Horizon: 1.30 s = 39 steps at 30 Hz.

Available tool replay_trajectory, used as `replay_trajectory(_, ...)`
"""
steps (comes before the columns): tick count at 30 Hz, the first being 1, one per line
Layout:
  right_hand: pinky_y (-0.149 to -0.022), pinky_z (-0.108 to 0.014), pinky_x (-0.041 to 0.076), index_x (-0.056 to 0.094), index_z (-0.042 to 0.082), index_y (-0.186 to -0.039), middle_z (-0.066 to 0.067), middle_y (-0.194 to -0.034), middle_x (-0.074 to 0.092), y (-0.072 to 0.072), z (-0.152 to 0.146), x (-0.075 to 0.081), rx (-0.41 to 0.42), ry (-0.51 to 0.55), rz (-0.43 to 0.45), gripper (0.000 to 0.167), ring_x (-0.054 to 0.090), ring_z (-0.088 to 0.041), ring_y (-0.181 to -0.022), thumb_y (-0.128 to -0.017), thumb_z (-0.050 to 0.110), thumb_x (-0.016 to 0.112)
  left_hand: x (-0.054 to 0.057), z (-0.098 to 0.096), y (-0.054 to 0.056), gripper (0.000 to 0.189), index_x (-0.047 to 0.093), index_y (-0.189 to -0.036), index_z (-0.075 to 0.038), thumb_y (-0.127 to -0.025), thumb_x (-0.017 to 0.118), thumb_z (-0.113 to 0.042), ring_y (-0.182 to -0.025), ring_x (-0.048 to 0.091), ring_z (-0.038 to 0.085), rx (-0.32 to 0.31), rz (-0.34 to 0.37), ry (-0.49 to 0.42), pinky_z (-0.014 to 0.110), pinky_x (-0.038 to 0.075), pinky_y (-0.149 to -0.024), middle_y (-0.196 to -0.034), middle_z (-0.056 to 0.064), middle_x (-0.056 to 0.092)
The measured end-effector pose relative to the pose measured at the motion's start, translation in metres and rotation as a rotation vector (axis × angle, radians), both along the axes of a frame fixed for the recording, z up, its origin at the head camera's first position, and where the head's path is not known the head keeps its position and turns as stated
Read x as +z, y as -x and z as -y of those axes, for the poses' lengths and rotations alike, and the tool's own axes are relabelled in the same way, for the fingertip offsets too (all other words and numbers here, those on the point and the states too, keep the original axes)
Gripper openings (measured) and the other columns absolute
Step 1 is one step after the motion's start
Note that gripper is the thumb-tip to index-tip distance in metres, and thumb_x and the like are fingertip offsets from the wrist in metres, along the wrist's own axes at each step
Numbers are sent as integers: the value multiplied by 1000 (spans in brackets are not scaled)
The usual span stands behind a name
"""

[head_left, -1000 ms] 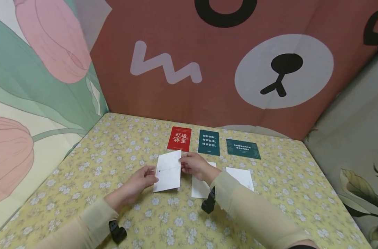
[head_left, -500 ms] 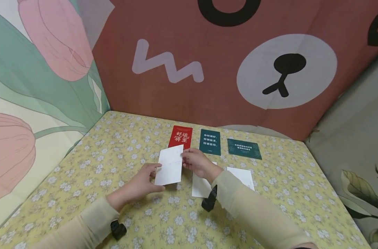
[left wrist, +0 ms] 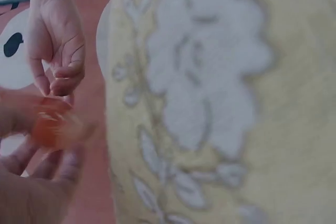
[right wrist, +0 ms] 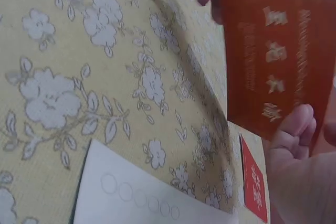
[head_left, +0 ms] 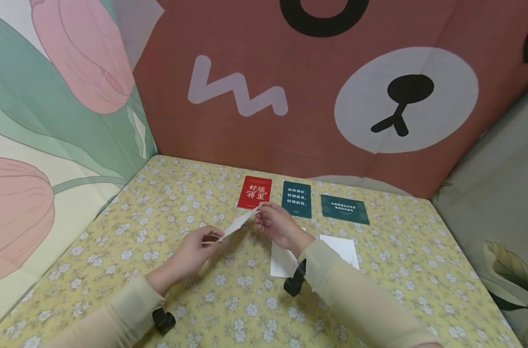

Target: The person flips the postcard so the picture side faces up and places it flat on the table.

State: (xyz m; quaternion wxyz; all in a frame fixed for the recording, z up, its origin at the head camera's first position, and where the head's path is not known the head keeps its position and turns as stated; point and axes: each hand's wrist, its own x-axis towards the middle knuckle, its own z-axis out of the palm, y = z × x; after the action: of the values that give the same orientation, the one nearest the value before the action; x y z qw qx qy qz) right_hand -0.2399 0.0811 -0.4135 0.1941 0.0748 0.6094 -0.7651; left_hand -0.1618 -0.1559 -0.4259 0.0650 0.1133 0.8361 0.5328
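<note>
**Held card (head_left: 240, 223) has tipped nearly edge-on since the earlier frame**

Above the table (head_left: 212, 309), nearer than the red card (head_left: 254, 189), it's pinched at opposite edges by left hand (head_left: 194, 252) and right hand (head_left: 280, 226) fingers. Probably best turned gently, unbent.

Bear backdrop (head_left: 307, 135), 2 printed tulips (head_left: 85, 58), floral tablecloth (head_left: 233, 314)

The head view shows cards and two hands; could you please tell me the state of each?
Left hand: pinching the raised card.
Right hand: pinching the raised card.
Raised card: tilted, off the table.
Red card: flat, printed side up.
Left green card: flat, printed side up.
Right green card: flat, printed side up.
Left white card: flat, partly hidden.
Right white card: flat, partly hidden.
</note>
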Motion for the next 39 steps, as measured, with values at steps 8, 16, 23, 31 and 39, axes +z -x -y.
replay_trajectory(8,-82,-27,58,53,4,-117,-9,-105,67,-1,2,6,-18,-29,-105,11,67,-16,-91,-112,11,45,11,-3,9,24,59,-125,14,-108,47,2,-113,64,39,192,32,-302,39,55,-96,-121,28,62)
replay_trajectory(16,-75,-28,51,56,3,-112,-8,-97,57,0,1,0,-39,-96,-99,7,54,-17,-82,-109,8,52,8,0,12,31,51,-136,15,-109,43,1,-109,66,22,214,131,-403,39,53,-100,-134,31,53)
replay_trajectory(23,-89,-41,56,63,0,-109,-10,-104,62,-3,-3,-6,-31,-293,-126,11,62,-20,-91,-106,10,60,9,9,27,34,46,-140,12,-110,45,-2,-96,67,11,220,170,-463,37,56,-96,-124,23,58)
replay_trajectory(31,-80,-33,59,62,0,-110,-13,-100,65,-5,-2,-15,-12,-296,-102,10,65,-19,-84,-104,7,61,8,23,39,30,52,-134,10,-108,53,-5,-90,65,15,285,117,-249,34,59,-82,-109,15,59)
replay_trajectory(39,-73,-30,59,51,2,-122,-14,-97,68,-6,-1,-19,34,-435,-163,26,67,-18,-77,-101,8,66,-2,39,43,25,66,-121,10,-106,56,-8,-86,65,27,202,84,45,35,53,-68,-100,16,69)
